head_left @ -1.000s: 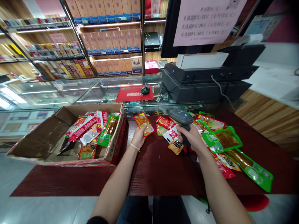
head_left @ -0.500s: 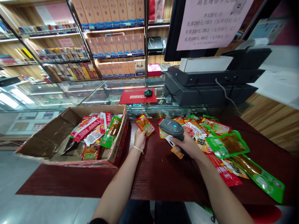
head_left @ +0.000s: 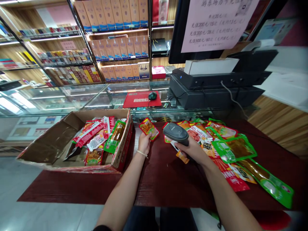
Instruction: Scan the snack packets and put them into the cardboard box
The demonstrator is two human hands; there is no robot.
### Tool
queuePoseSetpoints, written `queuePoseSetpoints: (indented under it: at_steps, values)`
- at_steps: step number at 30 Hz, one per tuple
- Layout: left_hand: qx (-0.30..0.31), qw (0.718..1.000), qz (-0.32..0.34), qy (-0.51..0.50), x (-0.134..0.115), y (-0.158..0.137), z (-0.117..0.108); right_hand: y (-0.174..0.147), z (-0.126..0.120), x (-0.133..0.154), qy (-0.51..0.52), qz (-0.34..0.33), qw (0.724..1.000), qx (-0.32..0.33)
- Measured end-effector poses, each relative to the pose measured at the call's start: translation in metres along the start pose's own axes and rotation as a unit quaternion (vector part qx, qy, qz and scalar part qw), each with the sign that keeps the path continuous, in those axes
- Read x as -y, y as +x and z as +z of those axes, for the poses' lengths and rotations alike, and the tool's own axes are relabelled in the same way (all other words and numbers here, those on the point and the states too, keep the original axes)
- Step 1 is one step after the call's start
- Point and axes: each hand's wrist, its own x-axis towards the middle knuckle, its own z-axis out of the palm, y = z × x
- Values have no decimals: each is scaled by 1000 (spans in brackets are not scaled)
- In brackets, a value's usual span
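The work looks part-way through, judging by how the snack packets are split across the brown table (head_left: 163, 189). The left hand (head_left: 143, 143) grips a small red-edged packet (head_left: 146, 127) by its near edge, thumb on top, just to the right of the open cardboard box (head_left: 38, 142). The right hand (head_left: 193, 150) is wrapped around the handle of a dark grey barcode scanner (head_left: 176, 133), whose head points to the far left and sits near that packet, apart from it. No lit indicator shows on the scanner's top, so whether this packet has been read cannot be told. On the left, the box holds a loose handful: red packets (head_left: 89, 133), a green-edged one (head_left: 116, 136) against its right wall and another small red-edged one (head_left: 94, 156) near the front, with much of the cardboard floor bare. On the right lies a larger, overlapping spread, including a green pouch (head_left: 237, 148), a long green packet (head_left: 268, 183) at the near right and a red bag (head_left: 232, 178); part of it is hidden behind the right hand and scanner. Which group is finished and which is left cannot be settled from this view; only the packet between them appears to be in process.
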Motion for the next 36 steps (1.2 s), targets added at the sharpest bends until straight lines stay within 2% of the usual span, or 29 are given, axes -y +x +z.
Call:
queuePoseSetpoints:
  at_steps: [3, 6, 10, 13, 16, 19, 22, 24, 26, 27, 28, 30, 31, 33, 36]
  values:
    - [4, 999, 32, 13, 1, 0, 1, 1, 0, 2, 20, -5, 999, -25]
    - [-10, 994, 95, 52, 0, -1, 7, 3, 0, 2, 43, -35, 997, -52]
    - [-24, 981, 155, 110, -17, -9, 26, 6, -1, -2, 95, -72, 991, -66]
    - [18, 972, 191, 134, -47, -28, 50, 8, -1, -5, 116, -76, 986, -91]
    - [63, 961, 230, 138, -88, -53, 71, 9, -1, -5, 112, -83, 986, -93]
    - [81, 949, 259, 158, -136, -74, 73, 8, -1, -1, 109, -86, 987, -82]
    - [48, 932, 295, 206, -184, -82, 47, 9, 0, 3, 107, -80, 988, -73]
    - [-19, 909, 319, 268, -211, -81, 16, 9, 3, 6, 110, -81, 989, -63]
    - [-95, 862, 342, 361, -231, -77, -21, 8, 8, 11, 111, -85, 989, -50]
    - [-125, 830, 346, 419, -239, -74, -40, 8, 11, 13, 109, -88, 989, -43]
    - [-139, 798, 335, 480, -244, -72, -57, 7, 14, 16, 107, -90, 990, -37]
    - [-170, 753, 298, 562, -249, -67, -85, 6, 20, 20, 108, -93, 989, -27]
    - [-181, 737, 284, 586, -249, -65, -95, 6, 22, 21, 112, -93, 989, -26]
    - [-190, 723, 280, 603, -247, -63, -105, 6, 26, 23, 121, -92, 988, -29]
    - [-157, 723, 313, 595, -242, -66, -97, 7, 26, 22, 121, -91, 988, -34]
